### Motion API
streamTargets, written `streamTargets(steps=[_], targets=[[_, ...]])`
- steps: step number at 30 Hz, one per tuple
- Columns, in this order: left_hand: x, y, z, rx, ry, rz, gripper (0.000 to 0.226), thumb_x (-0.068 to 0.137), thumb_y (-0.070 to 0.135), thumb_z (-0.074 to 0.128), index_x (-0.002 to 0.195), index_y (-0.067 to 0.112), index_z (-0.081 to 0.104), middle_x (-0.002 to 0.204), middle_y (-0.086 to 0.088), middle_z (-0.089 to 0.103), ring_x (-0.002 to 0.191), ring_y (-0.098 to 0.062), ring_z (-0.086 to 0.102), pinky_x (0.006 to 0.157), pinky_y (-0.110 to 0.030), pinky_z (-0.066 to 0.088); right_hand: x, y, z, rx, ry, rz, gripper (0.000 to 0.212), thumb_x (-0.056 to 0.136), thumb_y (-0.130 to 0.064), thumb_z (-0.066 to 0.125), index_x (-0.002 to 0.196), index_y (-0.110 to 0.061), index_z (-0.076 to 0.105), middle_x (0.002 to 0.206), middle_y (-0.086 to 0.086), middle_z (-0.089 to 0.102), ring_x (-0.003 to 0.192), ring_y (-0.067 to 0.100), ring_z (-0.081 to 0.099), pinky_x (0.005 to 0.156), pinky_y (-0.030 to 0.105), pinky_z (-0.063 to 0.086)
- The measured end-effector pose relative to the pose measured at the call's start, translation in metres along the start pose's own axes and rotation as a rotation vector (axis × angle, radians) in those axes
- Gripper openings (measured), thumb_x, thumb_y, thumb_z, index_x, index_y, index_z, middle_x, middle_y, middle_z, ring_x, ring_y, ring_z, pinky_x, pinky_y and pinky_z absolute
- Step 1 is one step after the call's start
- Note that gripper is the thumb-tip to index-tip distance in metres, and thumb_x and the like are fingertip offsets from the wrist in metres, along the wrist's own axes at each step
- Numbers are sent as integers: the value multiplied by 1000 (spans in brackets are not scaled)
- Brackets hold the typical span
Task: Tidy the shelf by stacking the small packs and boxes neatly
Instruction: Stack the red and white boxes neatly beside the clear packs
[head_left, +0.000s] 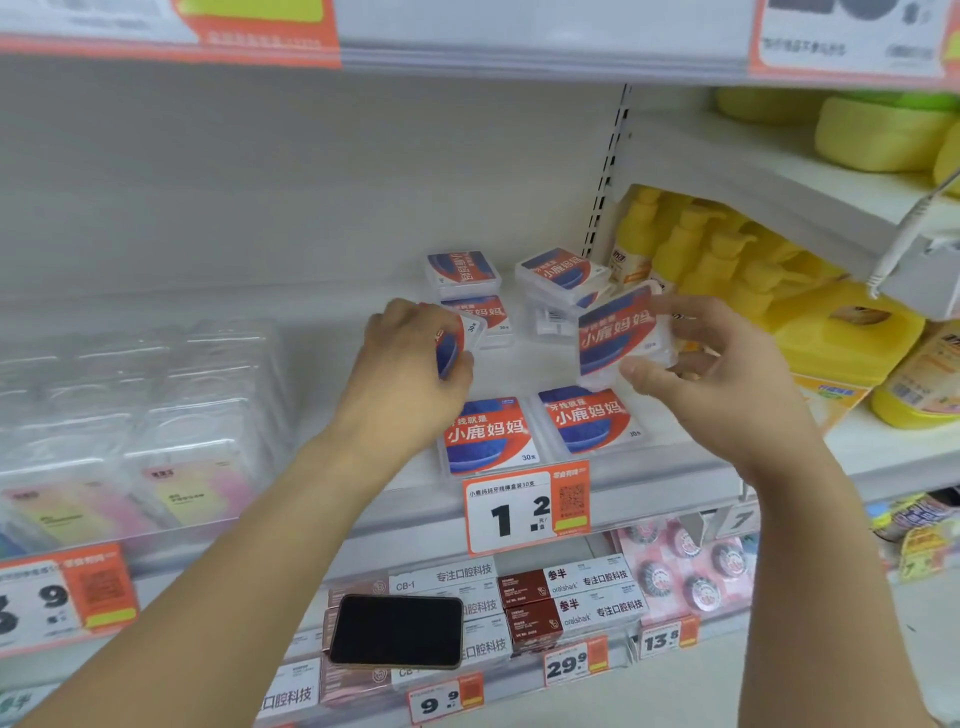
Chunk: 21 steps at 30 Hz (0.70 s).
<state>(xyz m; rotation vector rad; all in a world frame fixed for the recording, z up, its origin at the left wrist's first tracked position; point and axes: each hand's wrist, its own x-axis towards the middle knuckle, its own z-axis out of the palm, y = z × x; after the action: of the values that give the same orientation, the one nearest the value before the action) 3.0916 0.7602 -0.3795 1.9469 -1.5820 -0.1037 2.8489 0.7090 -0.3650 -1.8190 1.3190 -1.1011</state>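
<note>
1. The shelf (675, 470) carries scattered floss boxes — two flat ones (485, 434) just below both hands, more stacked behind them.
2. The right hand (722, 364) pinches a lifted box (615, 332), tilted, label towards the camera.
3. The left hand (410, 358) grips another box (457, 338) on edge.
4. Best level each box first — then square its edges onto a flat one below.

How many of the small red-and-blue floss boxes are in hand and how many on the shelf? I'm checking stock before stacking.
Held in the left hand: 1 floss box
Held in the right hand: 1 floss box
Front row on the shelf: 2
Back of the shelf, visible: 3
Total visible: 7
</note>
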Motion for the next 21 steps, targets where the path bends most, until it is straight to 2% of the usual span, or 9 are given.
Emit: streamTargets(steps=[2, 4, 5, 7, 10, 14, 17, 19, 21], targets=[[14, -3, 6, 26, -71, -94, 50, 87, 37, 64, 132, 26, 48, 135, -5, 43, 124, -25, 42, 94, -35, 44, 1, 2, 4, 81, -7, 33, 45, 81, -22, 80, 121, -31, 60, 107, -17, 66, 89, 8, 69, 60, 18, 55], [23, -5, 12, 27, -206, -186, 70, 80, 43, 72, 139, 31, 36, 134, -5, 42, 124, -27, 46, 94, -40, 49, 3, 5, 11, 109, 12, 43, 40, 85, -19, 76, 121, -28, 60, 109, -15, 66, 90, 11, 71, 61, 25, 60], [27, -6, 14, 14, -249, -209, 76, 77, 42, 76, 139, 32, 34, 132, -5, 44, 122, -27, 49, 92, -40, 51, 5, 6, 13, 110, 32, 41, 35, 87, -17, 73, 119, -28, 60, 110, -14, 66, 91, 14, 72, 63, 31, 62], [33, -8, 14, -36, -221, -216, 79, 71, 34, 82, 137, 30, 38, 129, -4, 48, 117, -26, 54, 87, -34, 51, 7, 8, 18, 90, 70, 24, 31, 90, -14, 69, 114, -30, 59, 108, -18, 65, 95, 20, 71, 69, 40, 63], [35, -8, 5, -164, -80, -164, 82, 66, 24, 86, 134, 30, 41, 127, 0, 46, 116, -20, 52, 81, -27, 47, 10, 8, 19, 67, 106, 28, 35, 90, -17, 68, 117, -34, 54, 109, -18, 63, 102, 21, 67, 72, 43, 62], [17, -2, -1, -283, -101, -37, 88, 65, 32, 88, 137, 36, 37, 125, 16, 40, 112, -8, 47, 81, -27, 50, 12, 6, 17, 110, 98, 50, 35, 91, -16, 65, 121, -29, 53, 114, -8, 65, 103, 15, 66, 67, 30, 56], [3, -1, -3, -260, -75, 65, 92, 61, 36, 89, 138, 37, 38, 136, 13, 41, 119, -7, 45, 87, -25, 49, 13, 4, 17, 98, 107, 47, 24, 93, -14, 63, 115, -24, 60, 106, -15, 66, 96, 6, 67, 75, 37, 60], [-2, 1, -4, -254, -60, 105, 91, 59, 41, 89, 136, 36, 42, 138, 11, 42, 118, -7, 47, 88, -22, 48, 12, 3, 17, 100, 98, 44, 20, 95, -16, 63, 113, -24, 62, 103, -18, 67, 90, 2, 68, 72, 36, 61], [-6, 3, -6, -255, -57, 129, 83, 59, 45, 88, 131, 37, 47, 135, 12, 43, 114, -5, 50, 84, -13, 46, 11, 2, 18, 117, 93, 42, 18, 95, -18, 62, 113, -23, 63, 106, -13, 69, 90, 5, 69, 68, 34, 61]])
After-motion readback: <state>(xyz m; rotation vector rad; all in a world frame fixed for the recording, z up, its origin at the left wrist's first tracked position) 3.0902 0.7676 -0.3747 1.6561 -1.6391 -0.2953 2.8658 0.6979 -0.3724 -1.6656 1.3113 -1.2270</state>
